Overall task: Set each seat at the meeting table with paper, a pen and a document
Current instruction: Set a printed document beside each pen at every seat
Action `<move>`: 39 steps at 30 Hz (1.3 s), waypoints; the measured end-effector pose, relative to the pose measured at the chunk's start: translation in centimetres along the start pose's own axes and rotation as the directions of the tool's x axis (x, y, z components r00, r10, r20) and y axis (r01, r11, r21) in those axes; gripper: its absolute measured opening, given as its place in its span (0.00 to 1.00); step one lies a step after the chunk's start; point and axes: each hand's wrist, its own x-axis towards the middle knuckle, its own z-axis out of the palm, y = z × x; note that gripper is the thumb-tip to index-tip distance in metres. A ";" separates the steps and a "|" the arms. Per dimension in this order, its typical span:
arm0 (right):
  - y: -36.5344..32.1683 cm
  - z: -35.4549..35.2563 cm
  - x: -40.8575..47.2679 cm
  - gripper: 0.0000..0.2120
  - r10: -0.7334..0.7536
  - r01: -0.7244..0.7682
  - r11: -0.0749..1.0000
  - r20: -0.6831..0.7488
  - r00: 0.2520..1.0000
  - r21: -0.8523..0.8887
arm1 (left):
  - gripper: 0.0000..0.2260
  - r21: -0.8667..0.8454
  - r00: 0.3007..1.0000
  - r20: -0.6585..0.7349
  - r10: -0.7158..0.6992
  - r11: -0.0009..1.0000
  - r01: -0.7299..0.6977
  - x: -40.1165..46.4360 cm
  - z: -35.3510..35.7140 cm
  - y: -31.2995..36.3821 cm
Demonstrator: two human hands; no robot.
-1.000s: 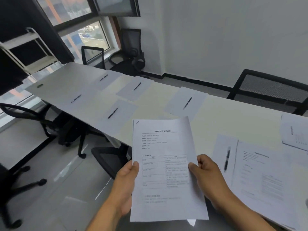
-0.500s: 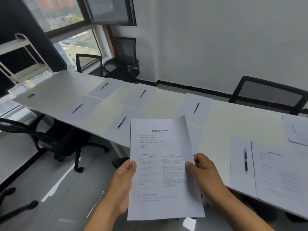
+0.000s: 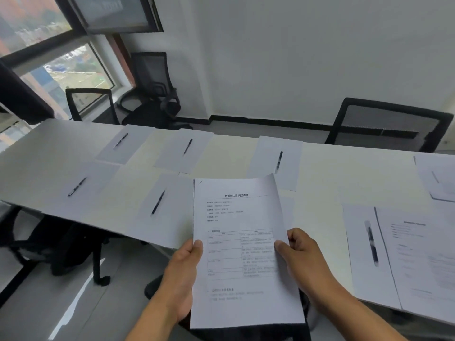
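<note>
1. Document (image 3: pixel 243 252): you hold it in both hands, above the near edge of the meeting table (image 3: pixel 320 173), its printed face tilted up towards you.
2. Your left hand (image 3: pixel 182 274) comes up from below with the forearm angled in from the lower left. Its thumb lies on the printed face at the document's left edge; the fingers are hidden behind the sheet. It is closed on the document.
3. Your right hand (image 3: pixel 304 254) comes in from the lower right. Its thumb presses the right edge at about the same height as the left thumb, fingers curled behind. It too is closed on the document.
4. Writing: the document carries a centred heading in Chinese characters, a short block of lines beneath it, then a ruled table. The print is too small and blurred to read with confidence.
5. Grip position: both thumbs sit at mid-height. The upper half stands free above your hands; the lower part hangs down between your forearms.
6. On the meeting table beyond the document lie blank sheets, each with a pen on it. The nearest sheet (image 3: pixel 157 207) sits just left of the document with its pen (image 3: pixel 158 202) lying diagonally.
7. To the right of the document, a set place (image 3: pixel 403 257) shows a sheet, a pen and a printed page side by side.
</note>
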 end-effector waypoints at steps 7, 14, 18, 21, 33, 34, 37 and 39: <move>1.0 0.9 4.4 0.17 0.039 -0.038 0.999 -0.054 0.998 0.012 | 0.16 0.054 0.997 0.019 -0.076 0.996 0.075 5.5 0.6 0.5; 2.4 2.3 6.3 0.18 0.119 -0.120 0.993 -0.163 0.979 0.007 | 0.15 0.146 0.985 0.063 -0.162 0.978 0.151 9.9 0.0 0.8; 3.5 3.8 6.9 0.18 0.175 -0.165 0.984 -0.222 0.959 0.063 | 0.16 0.179 0.968 0.118 -0.221 0.964 0.199 12.1 -0.9 0.6; 4.8 4.9 7.3 0.14 0.230 -0.203 0.970 -0.245 0.942 0.131 | 0.16 0.212 0.959 0.129 -0.252 0.952 0.221 14.0 -1.5 0.2; 7.3 5.6 6.9 0.04 0.298 -0.220 0.949 -0.411 0.862 0.227 | 0.16 0.280 0.921 0.196 -0.337 0.919 0.276 16.3 -2.1 0.2; 7.5 5.4 6.9 0.05 0.298 -0.224 0.950 -0.421 0.857 0.218 | 0.16 0.285 0.923 0.189 -0.336 0.918 0.276 16.4 -2.1 0.2; 8.0 4.3 7.2 0.06 0.303 -0.257 0.953 -0.476 0.825 0.161 | 0.16 0.280 0.925 0.178 -0.336 0.918 0.280 16.5 -1.9 0.0; 8.2 3.0 7.7 0.06 0.290 -0.267 0.956 -0.524 0.801 0.123 | 0.16 0.274 0.927 0.172 -0.332 0.921 0.279 16.5 -1.9 0.0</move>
